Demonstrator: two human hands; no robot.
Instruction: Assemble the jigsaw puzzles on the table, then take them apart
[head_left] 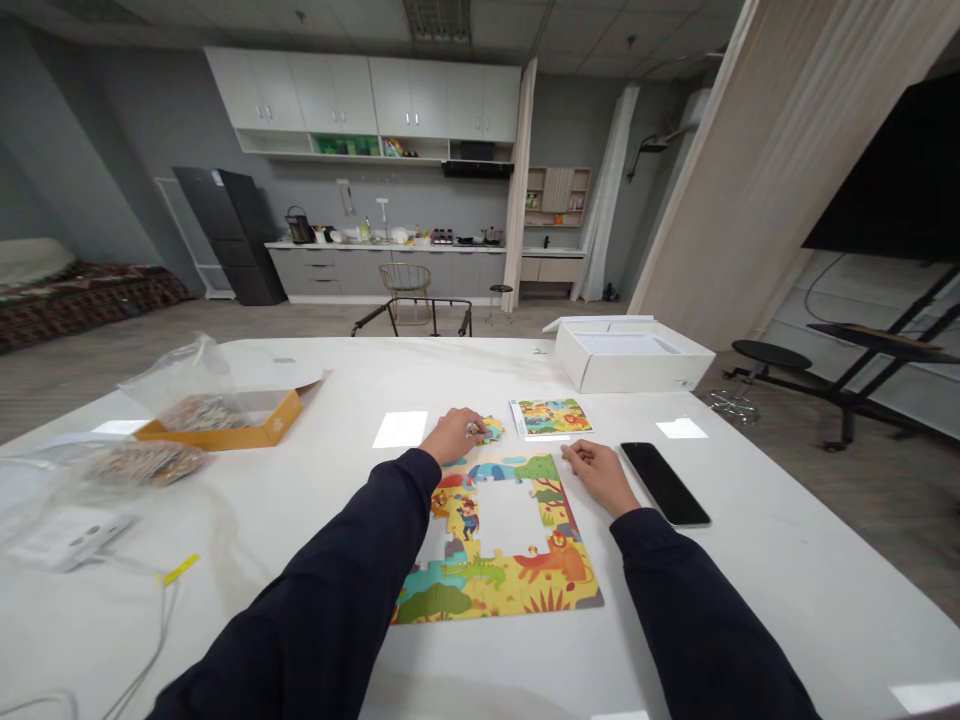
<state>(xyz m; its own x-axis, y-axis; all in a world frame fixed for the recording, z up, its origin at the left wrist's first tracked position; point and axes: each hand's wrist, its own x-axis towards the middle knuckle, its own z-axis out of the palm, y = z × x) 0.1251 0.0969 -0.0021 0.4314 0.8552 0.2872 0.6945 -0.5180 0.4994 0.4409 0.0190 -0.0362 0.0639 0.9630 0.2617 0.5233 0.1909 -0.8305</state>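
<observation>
A jigsaw puzzle (495, 575) of cartoon animals lies on the table, with a large gap in its middle and another at its left, partly behind my left sleeve. Just beyond its top edge, my left hand (452, 436) has its fingers closed on a small puzzle piece (472, 429). Beside those fingertips are loose, colourful puzzle pieces (493, 430). My right hand (602, 474) rests near the top right corner of the puzzle, fingers curled together and nothing visible in them. A picture card (551, 416) with a similar animal scene lies beyond both hands.
A black phone (665, 484) lies right of my right hand. An open white box (634, 355) stands at the far right. On the left are a yellow box (277, 420), plastic bags of pieces (146, 463) and a white power strip (71, 537) with cables.
</observation>
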